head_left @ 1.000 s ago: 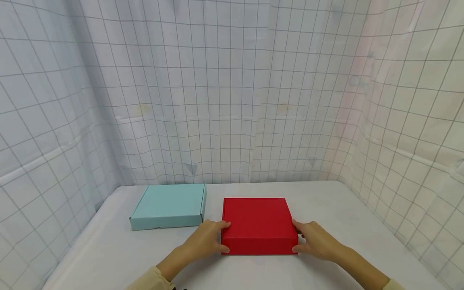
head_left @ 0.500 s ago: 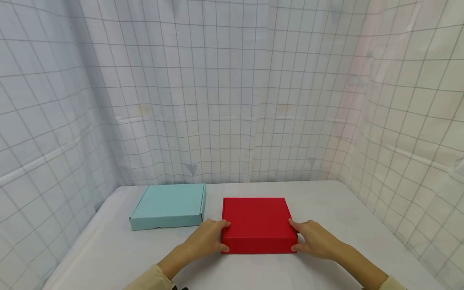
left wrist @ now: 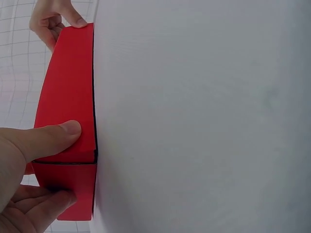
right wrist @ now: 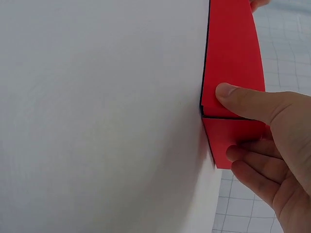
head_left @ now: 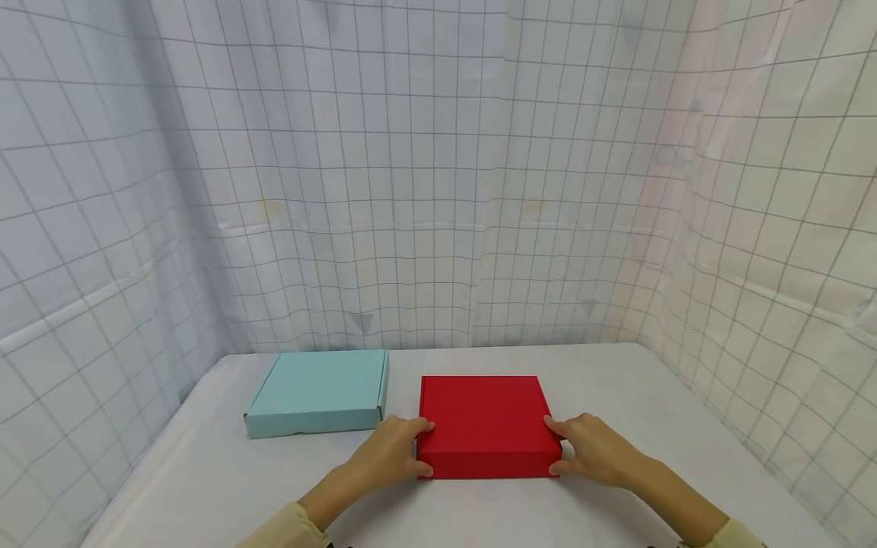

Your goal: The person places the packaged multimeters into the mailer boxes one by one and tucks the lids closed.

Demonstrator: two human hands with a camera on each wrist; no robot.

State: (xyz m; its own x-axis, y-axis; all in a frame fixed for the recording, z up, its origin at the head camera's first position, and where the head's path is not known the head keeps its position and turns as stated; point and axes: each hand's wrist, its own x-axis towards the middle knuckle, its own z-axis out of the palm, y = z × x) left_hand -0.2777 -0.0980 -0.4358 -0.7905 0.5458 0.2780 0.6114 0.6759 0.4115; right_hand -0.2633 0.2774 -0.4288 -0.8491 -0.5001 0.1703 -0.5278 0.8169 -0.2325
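The head view looks forward and down from above the worktop [head_left: 205, 487], taking in the whole scene. Each wrist view sits close at the near corner of the red box [head_left: 486, 422], rolled sideways; all three share that box.

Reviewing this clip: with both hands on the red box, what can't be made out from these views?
- Red box contents: lid closed in every view.
- Blue box: head view only; contents hidden by its closed lid.
- Left hand fingers: in the left wrist view, partly hidden behind the box and cut by the edge.
- Right hand: cut off by the right wrist view's edge.
- Whether the red box is lifted off the table: unclear.
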